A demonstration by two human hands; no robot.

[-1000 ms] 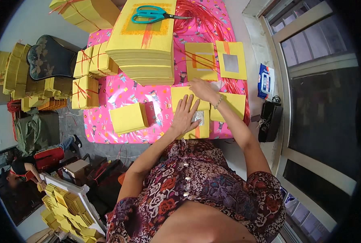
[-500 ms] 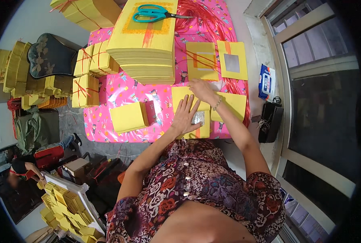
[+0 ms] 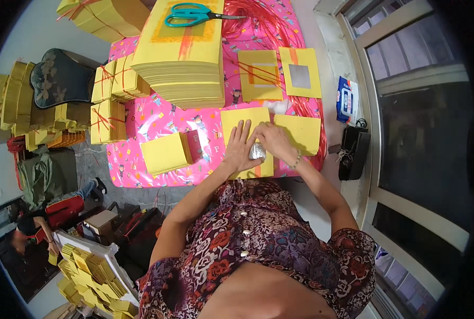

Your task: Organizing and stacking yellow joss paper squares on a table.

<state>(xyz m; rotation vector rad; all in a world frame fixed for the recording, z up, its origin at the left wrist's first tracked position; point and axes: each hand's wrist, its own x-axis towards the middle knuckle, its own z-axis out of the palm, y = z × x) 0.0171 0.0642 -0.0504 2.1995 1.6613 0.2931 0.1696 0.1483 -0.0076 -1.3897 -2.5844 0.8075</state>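
Note:
My left hand [image 3: 239, 148] lies flat with its fingers spread on yellow paper [image 3: 247, 115] at the table's near edge. A silver foil square [image 3: 257, 151] shows beside its thumb. Just to the right, my right hand [image 3: 274, 139] has its fingers bent and drawn together at the paper's edge above the foil; the fingertips are partly hidden. A plain yellow paper piece [image 3: 298, 134] lies beside my right hand. Farther back are two more yellow sheets, one with a silver square [image 3: 301, 77] and one with an orange-framed square [image 3: 262, 76].
Teal scissors [image 3: 189, 15] rest on a tall yellow paper stack [image 3: 181, 64]. Red strings [image 3: 271, 24] trail down the pink tablecloth [image 3: 168, 125]. A small yellow stack [image 3: 165, 153] and tied bundles [image 3: 108, 122] stand left. A wipes pack [image 3: 347, 99] sits right; another person [image 3: 35, 226] works lower left.
My right hand has come nearer, from the paper's far edge to beside the foil, its fingers now bent. My left hand stays flat on the paper. The view has shifted slightly.

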